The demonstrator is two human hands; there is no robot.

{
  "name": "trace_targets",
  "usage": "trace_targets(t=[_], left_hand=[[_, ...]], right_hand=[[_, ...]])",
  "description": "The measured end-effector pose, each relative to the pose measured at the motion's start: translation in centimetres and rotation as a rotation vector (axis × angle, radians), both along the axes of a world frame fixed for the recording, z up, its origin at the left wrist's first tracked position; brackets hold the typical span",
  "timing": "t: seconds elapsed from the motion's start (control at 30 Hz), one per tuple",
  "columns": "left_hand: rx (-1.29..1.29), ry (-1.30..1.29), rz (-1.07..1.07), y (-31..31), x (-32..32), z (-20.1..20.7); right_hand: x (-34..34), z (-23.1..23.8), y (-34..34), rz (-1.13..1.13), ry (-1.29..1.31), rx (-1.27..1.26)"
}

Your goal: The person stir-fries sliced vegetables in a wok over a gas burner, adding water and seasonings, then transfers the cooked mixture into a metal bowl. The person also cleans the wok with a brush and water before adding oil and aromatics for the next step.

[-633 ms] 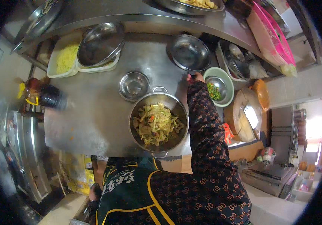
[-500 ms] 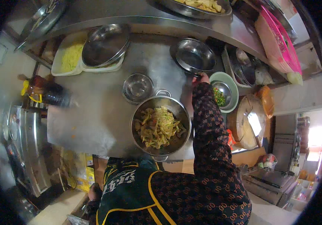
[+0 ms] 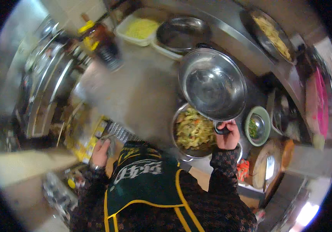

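Note:
My right hand [image 3: 229, 136] is closed round the black handle of a shiny steel pan [image 3: 212, 83]. The pan is empty apart from wet-looking marks. Its near side overlaps a steel pot [image 3: 174, 141] holding chopped vegetables [image 3: 193, 133], and hides part of them. At the left, by the counter's front edge, my left hand [image 3: 101, 152] is closed on what looks like a greyish cloth [image 3: 111, 142]. Next to that cloth lies a blurred, silvery, patterned thing [image 3: 122, 131] whose kind I cannot make out.
A green bowl [image 3: 267, 127] with a steel bowl and chopped greens stands right of the pan. Beyond are a tub [image 3: 129, 36] of pale shreds, a dark bowl [image 3: 183, 33] and a shelf [image 3: 227, 33]. A bottle [image 3: 106, 48] stands far left, a chopping block [image 3: 264, 164] at right.
My right hand has brought the steel pan back from the far side toward me, over the pot. My left hand has come up to the counter's edge with the cloth. The view has turned.

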State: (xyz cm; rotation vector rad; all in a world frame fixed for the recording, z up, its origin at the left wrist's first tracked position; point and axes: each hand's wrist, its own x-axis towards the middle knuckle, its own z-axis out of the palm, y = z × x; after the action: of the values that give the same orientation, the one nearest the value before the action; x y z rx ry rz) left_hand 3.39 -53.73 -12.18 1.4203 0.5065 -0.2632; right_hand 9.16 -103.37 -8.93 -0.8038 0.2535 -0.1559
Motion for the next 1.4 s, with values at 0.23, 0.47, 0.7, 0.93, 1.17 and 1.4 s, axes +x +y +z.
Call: trace_targets(t=[0.23, 0.47, 0.7, 0.93, 1.17, 1.4], left_hand=[[0.095, 0.101, -0.239, 0.9, -3.9, 5.2], [0.533, 0.309, -0.125, 15.8, -18.0, -1.6], [0.434, 0.673, 0.138, 32.1, -32.5, -9.1], [0.082, 0.484, 0.590, 42.1, -24.2, -8.3], [0.400, 0.355, 0.089, 44.0, -13.7, -3.1], [0.385, 0.607, -0.012, 32.1, -2.9, -0.6]], right_hand=[[-6.7, 2.5, 20.1, 0.513, 0.079, 0.000], [-11.7, -0.9, 37.4, 1.212, 0.200, -0.759], [-16.2, -6.1, 37.1, 1.197, 0.426, -0.606], [-19.3, -7.4, 30.7, 0.958, 0.596, -0.540], [-20.8, -9.7, 19.4, 0.647, 0.820, -0.190], [-22.8, -15.1, 10.3, -0.116, 0.772, 0.437]])
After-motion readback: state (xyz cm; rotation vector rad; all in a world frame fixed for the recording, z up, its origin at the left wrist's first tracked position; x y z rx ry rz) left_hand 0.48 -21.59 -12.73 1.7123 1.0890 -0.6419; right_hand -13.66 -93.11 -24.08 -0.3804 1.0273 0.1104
